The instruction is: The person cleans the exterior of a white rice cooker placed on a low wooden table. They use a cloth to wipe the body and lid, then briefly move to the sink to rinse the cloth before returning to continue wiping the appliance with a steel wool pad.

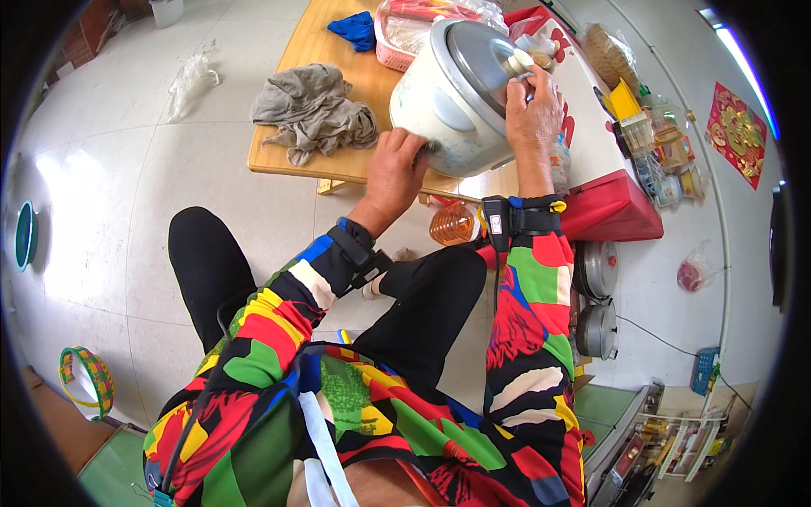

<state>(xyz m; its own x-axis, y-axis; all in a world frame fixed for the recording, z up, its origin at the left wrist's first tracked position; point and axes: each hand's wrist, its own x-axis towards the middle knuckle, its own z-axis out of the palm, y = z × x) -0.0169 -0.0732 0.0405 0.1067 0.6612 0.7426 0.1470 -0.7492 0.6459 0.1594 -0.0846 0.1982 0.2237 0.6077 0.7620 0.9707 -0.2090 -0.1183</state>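
A white rice cooker (437, 114) with a metal lid (476, 54) stands tilted at the edge of a wooden table (269, 155). My right hand (533, 108) grips the pale knob on the lid. My left hand (396, 171) is at the cooker's lower left side, its fingers closed on a small dark scrubbing pad (431, 147) that touches the cooker wall. A crumpled grey cloth (310, 111) lies on the table to the left of the cooker. Behind it are a blue cloth (355, 30) and a pink plastic basket (396, 57) with bagged items.
A red and white covered surface (608, 206) holds jars, bags and brushes along the wall. Below the table stands a plastic bottle of orange-coloured liquid (453, 223). Lidded metal pots (595, 329) are at the right. A clear plastic bag (190, 82) lies on the tiled floor.
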